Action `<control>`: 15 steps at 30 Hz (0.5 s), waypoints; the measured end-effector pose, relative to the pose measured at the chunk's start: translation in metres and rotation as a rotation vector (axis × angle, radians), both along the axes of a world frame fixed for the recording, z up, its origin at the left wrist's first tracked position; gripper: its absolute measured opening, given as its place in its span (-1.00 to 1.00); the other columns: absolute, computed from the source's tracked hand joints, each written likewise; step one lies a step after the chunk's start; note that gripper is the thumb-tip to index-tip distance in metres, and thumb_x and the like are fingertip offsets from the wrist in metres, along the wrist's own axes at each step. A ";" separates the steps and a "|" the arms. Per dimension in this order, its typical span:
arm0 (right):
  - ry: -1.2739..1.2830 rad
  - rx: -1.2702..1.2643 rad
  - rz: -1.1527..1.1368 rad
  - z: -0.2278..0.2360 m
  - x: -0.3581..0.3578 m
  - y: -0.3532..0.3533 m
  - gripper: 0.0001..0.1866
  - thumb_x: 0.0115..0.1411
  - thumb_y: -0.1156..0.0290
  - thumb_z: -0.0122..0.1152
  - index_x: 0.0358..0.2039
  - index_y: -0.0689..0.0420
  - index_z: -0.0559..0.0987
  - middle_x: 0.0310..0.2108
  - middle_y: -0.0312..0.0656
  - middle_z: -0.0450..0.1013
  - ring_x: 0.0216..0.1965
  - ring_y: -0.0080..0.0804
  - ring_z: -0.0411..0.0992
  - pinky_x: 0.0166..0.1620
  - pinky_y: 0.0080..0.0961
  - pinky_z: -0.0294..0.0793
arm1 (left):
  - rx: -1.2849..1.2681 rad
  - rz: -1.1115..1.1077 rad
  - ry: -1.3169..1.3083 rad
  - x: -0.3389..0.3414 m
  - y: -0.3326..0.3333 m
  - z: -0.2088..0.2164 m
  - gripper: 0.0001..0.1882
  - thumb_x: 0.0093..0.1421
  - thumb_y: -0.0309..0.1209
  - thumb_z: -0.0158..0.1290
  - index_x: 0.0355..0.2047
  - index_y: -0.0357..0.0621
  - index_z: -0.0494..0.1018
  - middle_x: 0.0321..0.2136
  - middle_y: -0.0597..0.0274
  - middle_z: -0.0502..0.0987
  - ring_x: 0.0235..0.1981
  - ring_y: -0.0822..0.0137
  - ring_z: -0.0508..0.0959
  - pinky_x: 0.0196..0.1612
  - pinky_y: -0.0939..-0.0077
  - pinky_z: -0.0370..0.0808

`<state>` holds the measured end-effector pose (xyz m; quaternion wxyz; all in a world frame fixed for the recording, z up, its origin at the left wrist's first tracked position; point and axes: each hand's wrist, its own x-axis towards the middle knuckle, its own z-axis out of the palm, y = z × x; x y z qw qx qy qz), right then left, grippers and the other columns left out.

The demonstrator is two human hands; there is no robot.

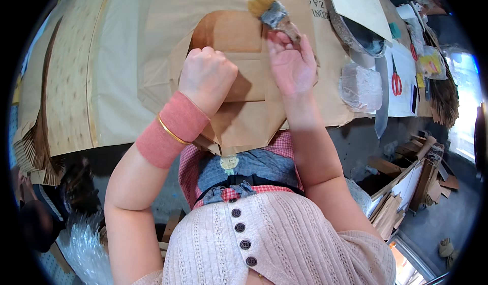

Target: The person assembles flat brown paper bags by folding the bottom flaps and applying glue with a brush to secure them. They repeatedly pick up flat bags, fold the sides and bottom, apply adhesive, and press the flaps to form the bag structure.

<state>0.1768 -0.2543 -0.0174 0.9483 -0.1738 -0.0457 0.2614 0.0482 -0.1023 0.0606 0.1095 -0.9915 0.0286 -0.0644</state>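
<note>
A brown paper bag (249,112) lies in front of me with its folded end opened into flaps. A darker, damp-looking patch (203,32) shows on its far flap. My left hand (208,74) is closed in a fist over the left part of the folds, knuckles up; the inside of the fist is hidden. At the right side of the folds, my right hand (294,69) is turned palm up. Its fingers are curled around the handle of a flat brush (274,14) with yellowish bristles and a grey, crusted band, pointing away to the left.
Stacked paper sheets (114,76) cover the table's left side. On the right stand a dark tub (356,36) under a white board (358,5), a plastic-wrapped block (361,87) and red-handled scissors (396,82). Scrap cardboard and wood (391,203) lie below at right.
</note>
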 end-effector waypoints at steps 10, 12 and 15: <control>0.072 0.173 0.221 -0.006 -0.014 0.006 -0.62 0.36 0.21 -0.20 -0.07 0.20 0.49 -0.29 -0.02 0.57 -0.08 -0.18 0.48 0.29 -0.09 0.17 | -0.926 0.432 -0.510 -0.062 0.058 -0.010 -0.50 0.27 -0.26 -0.07 0.18 -0.22 0.25 0.10 -0.05 0.36 0.13 0.09 0.36 0.17 0.12 0.26; 0.037 0.179 0.239 -0.008 -0.008 0.005 -0.61 0.37 0.20 -0.21 -0.05 0.21 0.48 -0.28 0.00 0.57 -0.07 -0.17 0.48 0.29 -0.09 0.17 | -0.074 0.350 -0.154 -0.060 0.073 -0.042 -0.40 0.28 -0.20 -0.08 0.26 -0.20 0.15 0.22 0.05 0.26 0.27 0.08 0.21 0.28 0.07 0.09; 0.006 0.180 0.282 -0.012 -0.011 0.008 -0.60 0.38 0.20 -0.21 -0.02 0.21 0.46 -0.26 -0.01 0.56 -0.07 -0.19 0.48 0.27 -0.11 0.20 | -0.257 0.273 -0.107 -0.046 0.038 -0.055 -0.35 0.29 -0.13 -0.16 0.32 -0.16 0.06 0.31 0.11 0.13 0.35 0.16 0.08 0.36 0.14 -0.09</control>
